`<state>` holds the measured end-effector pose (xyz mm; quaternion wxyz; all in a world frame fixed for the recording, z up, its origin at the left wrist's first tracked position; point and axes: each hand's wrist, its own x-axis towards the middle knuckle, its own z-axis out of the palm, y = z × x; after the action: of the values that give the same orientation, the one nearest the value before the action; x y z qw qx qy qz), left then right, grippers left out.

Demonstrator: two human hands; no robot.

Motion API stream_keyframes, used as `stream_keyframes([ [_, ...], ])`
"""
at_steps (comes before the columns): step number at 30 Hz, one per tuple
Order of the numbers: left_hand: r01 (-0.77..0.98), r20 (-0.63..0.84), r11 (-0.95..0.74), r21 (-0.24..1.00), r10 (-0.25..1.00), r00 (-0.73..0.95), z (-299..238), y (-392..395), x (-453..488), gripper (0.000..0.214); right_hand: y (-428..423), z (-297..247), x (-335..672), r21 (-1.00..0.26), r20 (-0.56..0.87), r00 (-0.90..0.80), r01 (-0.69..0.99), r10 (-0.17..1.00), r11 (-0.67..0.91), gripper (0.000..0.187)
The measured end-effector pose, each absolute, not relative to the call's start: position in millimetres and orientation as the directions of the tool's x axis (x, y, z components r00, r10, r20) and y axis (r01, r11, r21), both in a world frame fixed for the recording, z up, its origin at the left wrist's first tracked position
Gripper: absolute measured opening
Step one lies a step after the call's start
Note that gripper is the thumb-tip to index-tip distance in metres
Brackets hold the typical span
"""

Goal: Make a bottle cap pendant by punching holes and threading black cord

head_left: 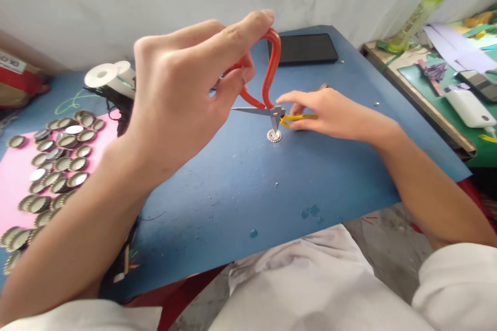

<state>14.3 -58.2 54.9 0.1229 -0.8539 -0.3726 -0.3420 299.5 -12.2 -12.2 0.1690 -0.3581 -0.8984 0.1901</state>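
My left hand grips orange-handled scissors by their loops. The blades are spread, one pointing left and the other pointing down, its tip at a flattened, fluted metal bottle cap on the blue tabletop. Just right of the cap, my right hand has its fingers around a tool with yellow handles, which looks like pliers. Its working end is mostly hidden by the hand.
Many crown bottle caps lie on a pink sheet at left. Behind my left forearm are a white spool and a black tool. A black phone lies at the back. Right, a side table holds a bottle and a white device.
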Motion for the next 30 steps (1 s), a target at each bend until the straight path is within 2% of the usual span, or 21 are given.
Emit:
stream_keyframes([
  [2,0.715,0.684,-0.698,0.035,0.538,0.492,54,-57,15,0.048,-8,-2,312,-0.389,0.042,-0.710,0.636,0.703,0.666,0.031],
  [5,0.708,0.697,-0.706,0.002,0.509,0.505,52,-55,18,0.049,-4,5,320,-0.280,0.000,-0.725,0.661,0.689,0.696,0.024],
  [10,0.706,0.671,-0.708,0.015,0.530,0.518,53,-59,21,0.048,-4,-5,328,-0.201,0.029,-0.743,0.651,0.669,0.732,0.028],
  [14,0.720,0.647,-0.692,0.053,0.573,0.503,54,-61,21,0.048,-18,-9,351,-0.151,0.180,-0.697,0.678,0.694,0.719,0.038],
  [16,0.707,0.647,-0.703,0.075,0.574,0.502,53,-58,21,0.048,-30,-5,369,-0.107,0.211,-0.613,0.760,0.761,0.641,0.041],
  [18,0.678,0.659,-0.730,0.087,0.553,0.510,51,-55,20,0.048,-44,-1,388,0.023,0.173,-0.423,0.905,0.890,0.425,0.044],
  [20,0.648,0.667,-0.754,0.102,0.535,0.518,49,-51,20,0.047,-59,0,404,0.208,-0.036,-0.236,0.949,0.971,0.238,0.049],
  [22,0.624,0.668,-0.771,0.127,0.531,0.521,48,-48,21,0.047,-75,-2,414,0.294,-0.208,-0.082,0.945,0.975,0.142,0.050],
  [24,0.606,0.663,-0.780,0.160,0.539,0.519,46,-45,23,0.047,-92,-7,418,0.321,-0.245,-0.082,0.933,0.966,0.161,0.041],
  [26,0.599,0.658,-0.778,0.189,0.553,0.511,46,-41,24,0.046,-106,-12,418,0.328,-0.206,-0.113,0.928,0.972,0.177,0.032],
  [30,0.604,0.658,-0.769,0.208,0.567,0.495,45,-34,27,0.044,-118,-13,420,0.175,-0.161,-0.134,0.971,0.978,0.162,0.026],
])
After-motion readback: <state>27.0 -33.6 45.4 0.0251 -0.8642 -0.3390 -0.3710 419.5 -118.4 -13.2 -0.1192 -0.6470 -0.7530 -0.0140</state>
